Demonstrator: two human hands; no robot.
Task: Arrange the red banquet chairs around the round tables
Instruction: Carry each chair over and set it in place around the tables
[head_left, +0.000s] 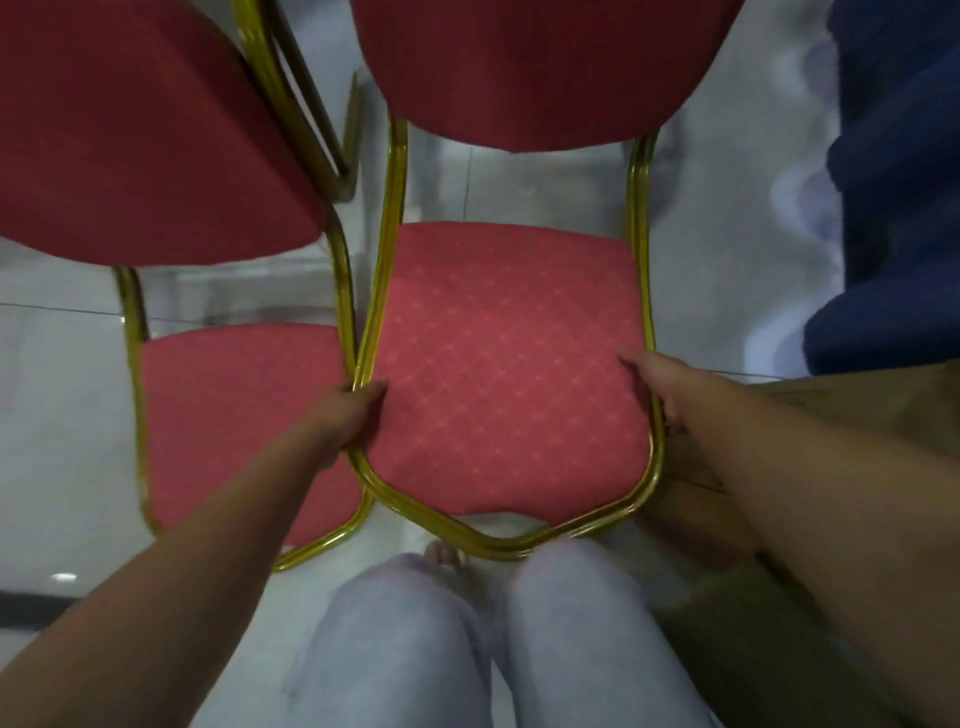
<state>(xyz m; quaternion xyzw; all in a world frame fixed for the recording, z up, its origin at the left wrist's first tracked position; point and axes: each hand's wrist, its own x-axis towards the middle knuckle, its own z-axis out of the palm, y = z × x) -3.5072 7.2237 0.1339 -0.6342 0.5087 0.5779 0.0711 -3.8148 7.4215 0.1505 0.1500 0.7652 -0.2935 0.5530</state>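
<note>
A red banquet chair (498, 353) with a gold metal frame stands right in front of me, its padded back toward the top of the view. My left hand (353, 415) grips the left edge of its seat frame. My right hand (670, 395) holds the right edge of the same seat, thumb on the cushion and fingers under the frame. A second red banquet chair (208, 395) stands close on the left, its frame nearly touching the first. No round table top is visible.
A dark blue cloth (893, 208) hangs at the right edge. The floor (62, 395) is pale glossy tile. My legs in light trousers (415, 649) are just below the chair's front rail. A brown surface (857, 405) lies behind my right arm.
</note>
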